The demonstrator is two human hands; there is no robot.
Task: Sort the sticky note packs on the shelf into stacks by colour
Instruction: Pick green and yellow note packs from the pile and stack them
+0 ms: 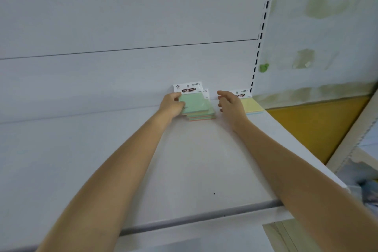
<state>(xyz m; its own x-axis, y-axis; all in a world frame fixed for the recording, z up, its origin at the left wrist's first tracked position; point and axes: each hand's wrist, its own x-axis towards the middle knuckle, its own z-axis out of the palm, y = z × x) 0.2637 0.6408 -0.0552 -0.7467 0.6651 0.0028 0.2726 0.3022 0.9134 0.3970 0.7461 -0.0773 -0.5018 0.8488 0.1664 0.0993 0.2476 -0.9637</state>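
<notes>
Head view: left hand (171, 106) grips top green pack (196, 104) by its left edge, on a skewed pile (202, 117) at the back of the shelf (184, 170). Right hand (230, 103) is apart and loose, holding nothing, just beside the yellow pack (251, 105).

Risks: lifting green could drag the pile askew. Orange edges lower down suggest mixed colours. Right hand could nudge yellow toward the shelf's end.

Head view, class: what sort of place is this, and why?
Probably a shop: a white metal display shelf, its slotted upright rail, and a green sticky note pack and yellow sticky note pack in hang-hole retail packaging.
</notes>
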